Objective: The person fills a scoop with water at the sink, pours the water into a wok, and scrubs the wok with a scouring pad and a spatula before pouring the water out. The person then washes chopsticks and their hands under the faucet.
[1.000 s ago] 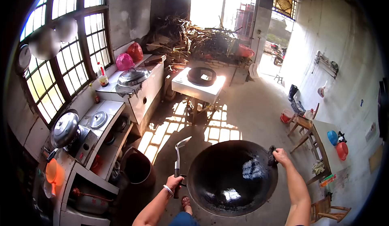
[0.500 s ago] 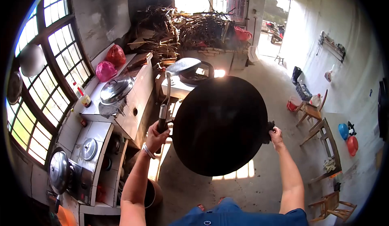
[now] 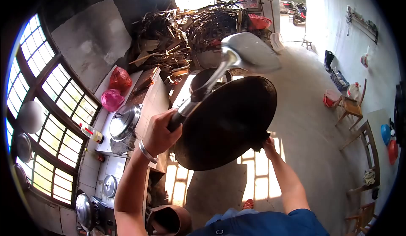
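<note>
A large dark wok [image 3: 228, 126] is held up and tilted in front of me. My left hand [image 3: 163, 133], with a bracelet at the wrist, is closed round the dark handle of a metal spatula [image 3: 251, 52], whose broad blade is raised above the wok and blurred. Whether those fingers also grip the wok's near handle is hidden. At the wok's lower right edge my right hand [image 3: 269, 146] is closed on a dark scrubber [image 3: 259, 142]. Behind the wok stands a white stove [image 3: 181, 93] with a round dark opening.
Firewood [image 3: 190, 28] is heaped at the back. Along the left, a tiled counter [image 3: 146, 104] bears a lidded pot [image 3: 124, 121] and plastic bags [image 3: 120, 78]. A bucket [image 3: 182, 219] stands on the floor below. Chairs [image 3: 353, 107] line the right wall.
The wok has gone from face-up and low to raised and tilted. The spatula has swung up and right over it. My right hand has moved up, then left, with the scrubber.
</note>
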### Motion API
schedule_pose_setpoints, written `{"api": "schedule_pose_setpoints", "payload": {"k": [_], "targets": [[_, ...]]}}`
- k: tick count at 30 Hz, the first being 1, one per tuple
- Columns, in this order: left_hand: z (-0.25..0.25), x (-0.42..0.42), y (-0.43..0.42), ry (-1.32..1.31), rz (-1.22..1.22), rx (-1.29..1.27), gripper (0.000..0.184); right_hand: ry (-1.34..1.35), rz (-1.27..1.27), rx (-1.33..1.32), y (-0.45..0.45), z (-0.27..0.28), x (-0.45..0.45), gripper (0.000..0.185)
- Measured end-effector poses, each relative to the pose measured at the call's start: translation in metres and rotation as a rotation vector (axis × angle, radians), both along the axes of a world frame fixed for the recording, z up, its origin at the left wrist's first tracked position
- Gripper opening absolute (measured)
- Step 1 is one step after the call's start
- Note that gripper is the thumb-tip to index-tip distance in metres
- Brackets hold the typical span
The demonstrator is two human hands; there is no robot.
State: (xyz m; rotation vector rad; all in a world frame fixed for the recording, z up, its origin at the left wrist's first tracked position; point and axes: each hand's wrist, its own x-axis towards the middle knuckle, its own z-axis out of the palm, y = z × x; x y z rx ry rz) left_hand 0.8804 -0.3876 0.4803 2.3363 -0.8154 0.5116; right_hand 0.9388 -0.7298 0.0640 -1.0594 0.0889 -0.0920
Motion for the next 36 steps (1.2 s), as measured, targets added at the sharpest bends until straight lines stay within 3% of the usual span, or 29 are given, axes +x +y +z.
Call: {"api": "schedule_pose_setpoints", "payload": {"k": [6,12,17,18,21,23,27,32,36], "targets": [[0.037,0.051,-0.019,-0.039,-0.143,0.164,0.014,0.070,-0.070,0.074,0.029,-0.002,0.074,0.022],[0.056,0.104,-0.008,-0.100,-0.257,0.181,0.016,-0.028,-0.141,0.078,0.051,-0.010,0.138,0.018],[0.078,0.132,-0.002,-0.051,-0.415,0.284,0.015,0.037,-0.218,0.204,0.071,0.011,0.165,0.025],[0.081,0.137,-0.002,-0.063,-0.450,0.289,0.015,0.012,-0.280,0.209,0.084,0.034,0.160,0.019],[0.084,0.145,-0.004,-0.099,-0.551,0.335,0.015,0.126,-0.231,0.774,0.048,-0.075,0.198,0.035],[0.089,0.149,-0.003,-0.059,-0.616,0.338,0.016,0.139,-0.340,0.554,0.054,-0.039,0.180,0.034],[0.080,0.170,-0.010,-0.031,-0.703,0.331,0.014,0.174,-0.468,0.223,0.037,-0.021,0.159,0.030],[0.057,0.217,-0.016,0.056,-0.692,0.220,0.016,0.220,-0.530,-0.017,0.003,-0.006,0.153,0.025],[0.037,0.280,-0.018,0.095,-0.548,0.051,0.016,0.181,-0.489,-0.130,-0.028,0.019,0.163,0.021]]}}
